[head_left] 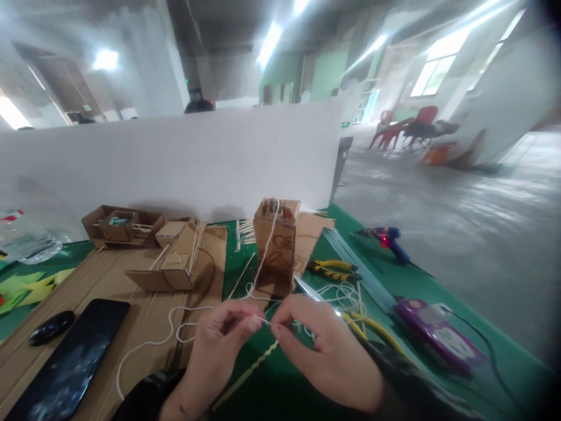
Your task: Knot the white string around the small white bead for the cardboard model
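My left hand (225, 336) and right hand (322, 348) pinch a white string (264, 320) over a green table (284, 400).
The string sits between my fingertips, just in front of a cardboard box (277, 248); more of it runs over the box's top. A phone (70, 362) and mouse (51, 328) lie left on a cardboard sheet (149, 318); pliers (335, 269), a glue gun (389, 238) and a purple power strip (432, 333) lie right. Behind stands a white partition (175, 164); off to the right, bare floor (438, 216) stretches past a red chair (427, 114) near a bright window (433, 76).
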Available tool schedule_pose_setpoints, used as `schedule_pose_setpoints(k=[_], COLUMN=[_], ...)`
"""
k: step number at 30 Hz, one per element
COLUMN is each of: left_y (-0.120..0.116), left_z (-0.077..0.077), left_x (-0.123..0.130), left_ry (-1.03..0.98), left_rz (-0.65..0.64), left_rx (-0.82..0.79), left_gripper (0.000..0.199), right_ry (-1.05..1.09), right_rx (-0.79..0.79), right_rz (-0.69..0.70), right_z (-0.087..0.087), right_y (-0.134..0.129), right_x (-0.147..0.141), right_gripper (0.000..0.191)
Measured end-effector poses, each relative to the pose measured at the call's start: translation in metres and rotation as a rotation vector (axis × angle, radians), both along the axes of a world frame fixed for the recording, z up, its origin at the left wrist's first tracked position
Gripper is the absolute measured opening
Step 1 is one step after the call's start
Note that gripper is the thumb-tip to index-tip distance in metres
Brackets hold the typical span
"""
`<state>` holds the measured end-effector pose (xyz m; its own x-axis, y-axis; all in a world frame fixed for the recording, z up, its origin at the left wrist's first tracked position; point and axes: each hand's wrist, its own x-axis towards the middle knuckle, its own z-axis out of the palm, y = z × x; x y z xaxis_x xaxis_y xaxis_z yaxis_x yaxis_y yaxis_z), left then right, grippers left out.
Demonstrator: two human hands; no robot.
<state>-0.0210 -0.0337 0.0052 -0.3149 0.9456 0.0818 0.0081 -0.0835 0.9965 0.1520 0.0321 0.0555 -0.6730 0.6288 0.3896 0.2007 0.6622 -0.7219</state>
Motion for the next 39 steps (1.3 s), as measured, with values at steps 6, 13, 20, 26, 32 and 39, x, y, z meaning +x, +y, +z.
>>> schedule_pose_setpoints(k=[6,13,20,26,32,39], left_y=[-0.003,-0.006,0.001,0.000,-0.002,-0.002], left_z=[-0.004,0.003,-0.012,-0.006,-0.007,-0.010], left_x=[0.002,0.008,0.004,0.013,0.012,0.010], left_ry=[-0.172,-0.157,-0.257,-0.545,-0.472,-0.285], left_rz=[0.000,-0.023,-0.041,-0.208,-0.305,-0.416], left_rx=[-0.010,-0.024,-0.060,-0.226,-0.249,-0.239], left_gripper=[0.016,0.015,0.016,0.021,0.017,0.013], right_ry=[0.003,0.013,-0.021,-0.052,-0.092,-0.160], right_rx=[-0.062,-0.164,-0.216,-0.348,-0.441,-0.441], right_rz=[0.020,0.028,0.031,0.142,0.227,0.213], right_z=[-0.006,-0.011,-0.018,-0.028,-0.029,-0.030], right_y=[0.001,0.007,0.014,0.026,0.034,0.034], right_x=[-0.001,-0.003,-0.004,-0.002,-0.002,-0.005], right_gripper=[0.016,0.017,0.016,0.013,0.013,0.013])
